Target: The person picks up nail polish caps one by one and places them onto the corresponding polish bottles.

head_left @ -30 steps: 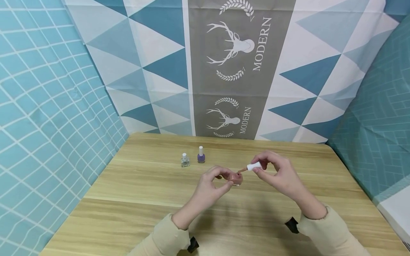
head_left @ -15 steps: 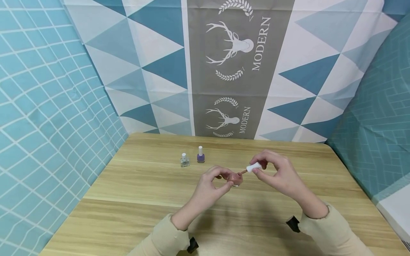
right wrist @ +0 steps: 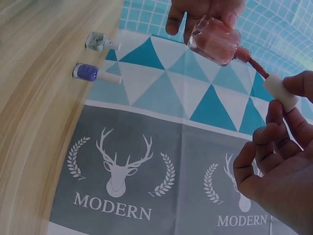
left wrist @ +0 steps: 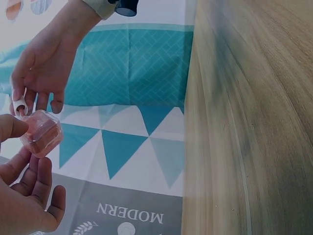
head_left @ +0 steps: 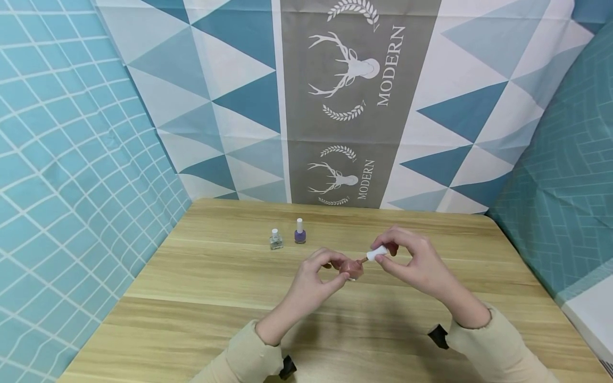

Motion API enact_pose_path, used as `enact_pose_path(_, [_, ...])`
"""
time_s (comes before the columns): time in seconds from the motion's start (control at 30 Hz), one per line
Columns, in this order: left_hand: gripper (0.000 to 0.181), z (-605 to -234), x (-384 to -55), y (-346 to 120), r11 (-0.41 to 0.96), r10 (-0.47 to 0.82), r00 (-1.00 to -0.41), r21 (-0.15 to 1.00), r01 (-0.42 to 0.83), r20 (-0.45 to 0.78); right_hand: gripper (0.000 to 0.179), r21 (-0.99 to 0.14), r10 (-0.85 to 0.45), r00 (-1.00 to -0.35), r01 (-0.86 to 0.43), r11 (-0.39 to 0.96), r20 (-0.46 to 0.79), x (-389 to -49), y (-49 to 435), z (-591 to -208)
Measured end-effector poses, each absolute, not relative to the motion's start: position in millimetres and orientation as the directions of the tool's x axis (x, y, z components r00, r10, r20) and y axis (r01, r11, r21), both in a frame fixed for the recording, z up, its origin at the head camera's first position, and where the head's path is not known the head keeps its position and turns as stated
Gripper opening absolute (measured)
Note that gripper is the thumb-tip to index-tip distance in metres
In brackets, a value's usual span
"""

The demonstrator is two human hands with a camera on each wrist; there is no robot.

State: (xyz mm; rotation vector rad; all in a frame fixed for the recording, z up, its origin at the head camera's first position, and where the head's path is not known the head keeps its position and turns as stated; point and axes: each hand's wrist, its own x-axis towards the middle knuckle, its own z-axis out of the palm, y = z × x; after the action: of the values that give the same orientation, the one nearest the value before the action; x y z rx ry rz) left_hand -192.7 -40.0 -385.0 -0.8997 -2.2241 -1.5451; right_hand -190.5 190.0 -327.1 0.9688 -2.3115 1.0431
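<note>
My left hand (head_left: 311, 282) pinches a square glass bottle of pink nail polish (right wrist: 215, 41) between thumb and fingers, above the table and tilted with its neck toward the right hand. My right hand (head_left: 416, 260) holds the white nail polish cap (right wrist: 280, 92) between thumb and fingertips. From the cap runs a polish-coated brush stem (right wrist: 258, 67), its end inside the bottle's neck and its upper part showing between neck and cap. In the left wrist view the bottle (left wrist: 43, 134) sits at the left fingertips, with the right hand beyond it.
A purple nail polish bottle (head_left: 300, 234) with a tall white cap stands on the wooden table (head_left: 215, 276), behind the hands. Left of it is a clear nail polish bottle (head_left: 276, 242) with a white cap. Patterned cloth (head_left: 335, 133) hangs behind the table.
The right hand has brought the cap down and left, closer to the bottle. The brush, earlier at the bottle's mouth with more stem showing, is now deeper in the neck. The left hand stays nearly still.
</note>
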Motion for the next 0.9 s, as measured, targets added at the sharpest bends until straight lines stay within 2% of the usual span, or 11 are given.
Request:
enact_pose_path(0.57, [0.018,-384.9,-189.5,-38.0,0.215,0.329,-0.76,0.74,0.638,0.56,0.028,-0.491,-0.448,-0.652,-0.757,0.431,0.612,-191.3,186.9,-333.2])
enact_pose_path(0.9, [0.018,-384.9,-188.9,-36.4,0.238,0.333,-0.769,0.74,0.629,0.546,0.024,-0.543,-0.445,-0.705,-0.709,0.45,0.553,-189.1,186.6,-333.0])
